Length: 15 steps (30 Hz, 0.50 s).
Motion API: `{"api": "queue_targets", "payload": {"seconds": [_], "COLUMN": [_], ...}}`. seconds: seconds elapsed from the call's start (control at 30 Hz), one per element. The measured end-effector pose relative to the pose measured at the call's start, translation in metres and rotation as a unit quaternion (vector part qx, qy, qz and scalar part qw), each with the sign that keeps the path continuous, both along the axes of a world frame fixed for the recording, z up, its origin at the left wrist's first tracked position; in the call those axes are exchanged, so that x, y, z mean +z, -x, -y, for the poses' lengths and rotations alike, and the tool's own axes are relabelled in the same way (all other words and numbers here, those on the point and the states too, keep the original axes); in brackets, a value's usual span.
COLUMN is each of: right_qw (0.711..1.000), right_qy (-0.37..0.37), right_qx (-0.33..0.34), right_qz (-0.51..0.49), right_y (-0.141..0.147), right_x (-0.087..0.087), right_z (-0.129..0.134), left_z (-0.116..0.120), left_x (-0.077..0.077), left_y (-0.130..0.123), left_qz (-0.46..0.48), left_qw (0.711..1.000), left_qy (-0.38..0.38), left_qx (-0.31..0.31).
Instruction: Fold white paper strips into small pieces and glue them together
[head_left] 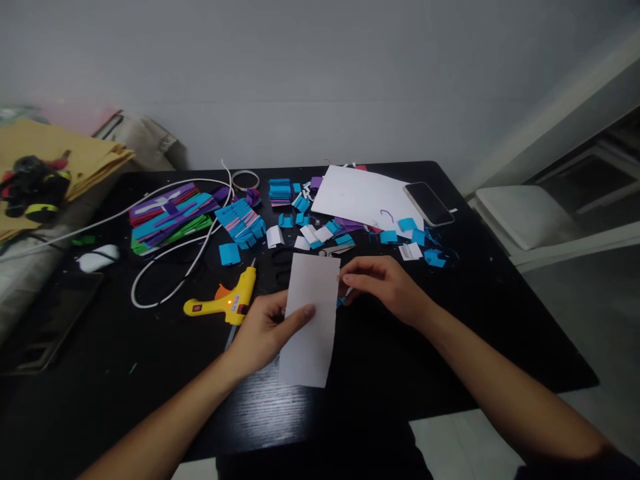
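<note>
A white sheet of paper (313, 340), narrow and upright, is pinched in my left hand (267, 330), thumb in front and fingers behind. My right hand (375, 283) is at the sheet's upper right edge with its fingers bent together. Whether those fingertips grip the paper's edge or something small is hidden; a bit of blue shows just below them. Behind the sheet lie scissors (337, 250), partly covered. A yellow hot glue gun (240, 297), its small light lit, rests left of my left hand.
Small blue paper pieces (435, 258) and folded white pieces (274, 236) are scattered across the black table (400, 360). Farther back are a large white sheet (360, 193), a phone (429, 203), coloured strips (173, 217) and a tape ring (245, 179). A white cable (145, 270) loops at left, near a tablet (50, 327).
</note>
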State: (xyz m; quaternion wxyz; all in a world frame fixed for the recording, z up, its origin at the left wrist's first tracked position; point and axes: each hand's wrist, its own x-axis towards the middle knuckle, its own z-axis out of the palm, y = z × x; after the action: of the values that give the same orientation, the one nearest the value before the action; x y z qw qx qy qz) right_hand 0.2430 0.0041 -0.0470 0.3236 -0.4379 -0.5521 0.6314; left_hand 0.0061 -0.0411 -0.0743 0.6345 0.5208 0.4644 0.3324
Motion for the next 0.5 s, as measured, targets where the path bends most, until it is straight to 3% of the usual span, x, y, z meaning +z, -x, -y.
{"api": "queue_targets", "payload": {"seconds": [0.2, 0.37, 0.43, 0.5], "right_qw": [0.999, 0.981, 0.984, 0.994], "right_qy": [-0.034, -0.076, -0.062, -0.026], "right_qx": [-0.018, -0.179, -0.166, -0.105], "right_qz": [0.033, 0.027, 0.031, 0.022], "right_y": [-0.002, -0.011, -0.011, -0.006], "right_x": [-0.004, -0.004, -0.005, -0.006], "right_z": [-0.001, -0.007, -0.006, -0.002], "left_z": [0.0, -0.001, -0.001, -0.001], "left_x": [0.001, 0.002, 0.002, 0.001], "left_y": [-0.001, 0.0, 0.0, -0.001], "left_qz": [-0.003, -0.016, -0.013, -0.013], "left_qw": [1.0, 1.0, 1.0, 1.0], "left_qy": [0.002, 0.021, 0.02, 0.018], "left_qx": [-0.017, -0.002, 0.003, 0.0]}}
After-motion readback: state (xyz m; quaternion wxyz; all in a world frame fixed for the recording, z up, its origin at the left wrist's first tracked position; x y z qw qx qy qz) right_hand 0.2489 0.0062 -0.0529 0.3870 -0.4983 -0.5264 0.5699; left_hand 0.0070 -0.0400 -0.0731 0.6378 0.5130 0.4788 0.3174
